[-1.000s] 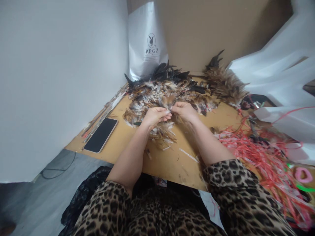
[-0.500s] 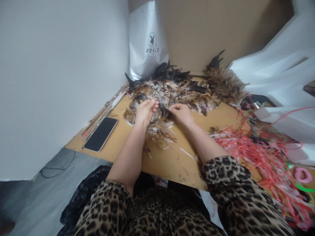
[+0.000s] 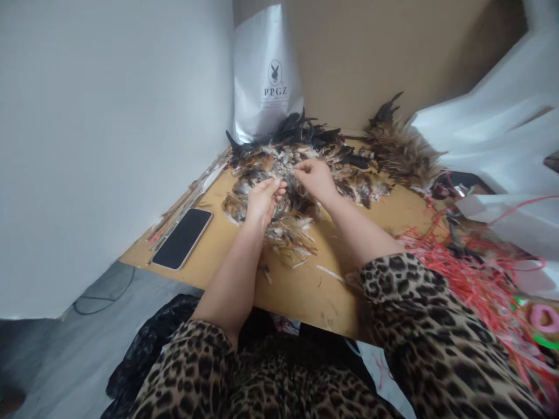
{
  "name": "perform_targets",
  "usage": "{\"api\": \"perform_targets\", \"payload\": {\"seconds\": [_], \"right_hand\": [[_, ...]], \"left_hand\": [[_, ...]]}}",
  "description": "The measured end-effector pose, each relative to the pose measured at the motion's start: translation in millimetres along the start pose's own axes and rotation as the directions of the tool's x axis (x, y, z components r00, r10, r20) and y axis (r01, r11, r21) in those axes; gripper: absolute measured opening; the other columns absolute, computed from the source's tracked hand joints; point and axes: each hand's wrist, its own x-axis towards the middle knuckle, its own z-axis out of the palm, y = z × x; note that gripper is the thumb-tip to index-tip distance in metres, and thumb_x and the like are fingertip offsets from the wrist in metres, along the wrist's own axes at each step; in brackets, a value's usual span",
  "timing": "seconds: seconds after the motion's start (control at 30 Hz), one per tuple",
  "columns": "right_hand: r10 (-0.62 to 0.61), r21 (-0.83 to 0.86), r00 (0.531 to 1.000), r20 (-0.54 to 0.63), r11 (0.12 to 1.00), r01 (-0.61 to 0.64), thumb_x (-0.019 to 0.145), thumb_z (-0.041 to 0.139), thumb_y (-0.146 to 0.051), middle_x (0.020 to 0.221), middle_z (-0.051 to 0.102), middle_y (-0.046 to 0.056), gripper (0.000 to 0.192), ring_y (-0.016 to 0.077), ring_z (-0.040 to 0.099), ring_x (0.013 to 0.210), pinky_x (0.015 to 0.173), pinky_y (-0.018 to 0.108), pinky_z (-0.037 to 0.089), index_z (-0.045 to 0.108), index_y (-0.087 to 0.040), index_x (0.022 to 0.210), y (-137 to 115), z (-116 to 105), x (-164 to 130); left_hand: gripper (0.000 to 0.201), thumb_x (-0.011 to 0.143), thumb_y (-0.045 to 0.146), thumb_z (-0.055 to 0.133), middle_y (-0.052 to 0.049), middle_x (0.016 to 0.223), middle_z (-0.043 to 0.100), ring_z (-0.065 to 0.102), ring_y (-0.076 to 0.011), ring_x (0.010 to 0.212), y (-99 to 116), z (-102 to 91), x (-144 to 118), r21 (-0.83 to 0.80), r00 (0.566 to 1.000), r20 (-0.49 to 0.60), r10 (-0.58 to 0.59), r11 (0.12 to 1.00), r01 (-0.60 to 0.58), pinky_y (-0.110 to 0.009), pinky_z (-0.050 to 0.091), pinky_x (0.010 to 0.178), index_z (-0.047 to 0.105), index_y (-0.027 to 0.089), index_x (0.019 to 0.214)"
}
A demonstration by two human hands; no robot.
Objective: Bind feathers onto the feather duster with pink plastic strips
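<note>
A spread pile of feathers (image 3: 305, 152), brown, white and black, covers the middle of the board table (image 3: 301, 297). Over its near part my left hand (image 3: 264, 201) is closed in a pinch, palm turned inward, on what looks like a small pale feather at the thumb tip. My right hand (image 3: 318, 180) sits just to the right and slightly farther off, fingertips pinched together above the pile. What lies between the right fingertips is too small to make out. Coiled brown feather strands lie beneath and left of my left hand.
A phone (image 3: 182, 238) lies at the table's left. Behind the feathers stands a white printed bag (image 3: 268, 70). A brown feather bunch (image 3: 402, 148) rests at back right. Pink-red string (image 3: 471, 267) and a pink ring (image 3: 544, 318) are at right, near white sheeting (image 3: 489, 122).
My right hand has moved up and away from me, over the pile, close beside the left fingertips. My left hand stays pinched in nearly the same place. The view has shifted slightly.
</note>
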Motion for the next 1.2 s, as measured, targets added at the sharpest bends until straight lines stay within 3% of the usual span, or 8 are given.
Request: {"api": "perform_targets", "payload": {"seconds": [0.17,0.3,0.43,0.63,0.83,1.03,1.13,1.2], "right_hand": [[0.003,-0.094,0.993,0.115,0.996,0.008,0.066,0.063,-0.03,0.064,0.063,0.002,0.018,0.0143,0.056,0.064,0.066,0.026,0.044,0.069,-0.014,0.07,-6.3,10.8,16.5],[-0.011,0.177,0.999,0.033,0.984,0.005,0.07,0.059,-0.025,0.064,0.063,0.002,0.015,0.0129,0.057,0.058,0.061,0.026,0.046,0.068,-0.013,0.071,-9.9,-2.6,10.3],[0.05,0.478,0.995,-0.092,0.879,0.0,0.071,0.063,-0.031,0.073,0.067,0.003,0.021,0.0123,0.06,0.058,0.059,0.026,0.049,0.066,-0.015,0.083,-16.1,-23.6,-20.5],[0.154,0.665,0.988,-0.024,0.74,-0.099,0.066,0.07,-0.034,0.074,0.069,0.002,0.025,0.0122,0.065,0.064,0.064,0.025,0.052,0.062,-0.017,0.083,-8.5,-18.5,-72.6],[0.156,0.626,0.978,0.137,0.751,-0.208,0.063,0.071,-0.031,0.071,0.069,0.002,0.023,0.0111,0.063,0.062,0.062,0.024,0.051,0.063,-0.017,0.079,-1.8,-12.8,-81.4],[0.141,0.462,0.888,0.437,0.812,-0.357,0.058,0.076,-0.037,0.065,0.068,0.004,0.027,0.0126,0.061,0.058,0.06,0.025,0.049,0.064,-0.015,0.068,2.8,-24.5,-74.9],[0.144,0.442,0.883,0.448,0.822,-0.358,0.059,0.075,-0.046,0.065,0.067,0.004,0.034,0.0115,0.058,0.055,0.057,0.025,0.046,0.067,-0.014,0.068,3.1,-29.5,-73.7],[0.203,0.491,0.911,0.359,0.789,-0.369,0.06,0.074,-0.049,0.065,0.066,0.003,0.036,0.0106,0.056,0.055,0.055,0.023,0.044,0.068,-0.015,0.072,0.8,-31.4,-73.4]], "left_hand": [[0.004,0.078,0.009,0.061,-0.002,0.065,0.067,0.056,-0.0035,0.05,-3.5,-2.6,3.3,-0.007,1.0,0.003,-0.01,1.0,0.01,-0.011,0.038,0.044,0.058,0.011,0.078],[0.005,0.077,0.008,0.062,-0.003,0.07,0.068,0.058,-0.0034,0.052,-2.9,-4.6,4.2,-0.056,0.997,0.021,-0.071,0.996,0.072,-0.01,0.038,0.043,0.058,0.011,0.078],[0.007,0.076,0.007,0.062,-0.006,0.079,0.07,0.06,-0.0042,0.056,-3.6,-4.4,2.2,-0.103,0.981,0.108,-0.159,0.98,0.17,-0.01,0.04,0.045,0.058,0.012,0.078],[0.012,0.072,0.008,0.066,0.002,0.064,0.062,0.062,-0.0054,0.058,-6.2,-0.1,-2.2,-0.089,0.975,0.155,-0.158,0.981,0.173,-0.011,0.042,0.047,0.056,0.014,0.075],[0.015,0.069,0.01,0.07,0.003,0.064,0.061,0.059,-0.0032,0.053,-2.3,-0.3,-2.4,-0.036,0.987,0.157,-0.046,0.998,0.052,-0.01,0.04,0.044,0.056,0.014,0.072],[0.021,0.063,0.019,0.077,0.003,0.056,0.058,0.057,-0.0052,0.049,-3.1,2.7,-8.3,0.102,0.974,0.227,-0.017,0.995,-0.006,-0.012,0.04,0.043,0.058,0.012,0.068],[0.021,0.063,0.021,0.077,0.002,0.054,0.059,0.056,-0.0052,0.048,-4.1,5.1,-11.7,0.139,0.97,0.24,-0.04,0.99,0.006,-0.013,0.04,0.043,0.058,0.012,0.067],[0.02,0.063,0.021,0.077,0.002,0.056,0.061,0.057,-0.0049,0.049,-5.5,5.6,-12.2,0.145,0.969,0.242,-0.053,0.989,0.018,-0.012,0.039,0.043,0.059,0.012,0.067]]}}
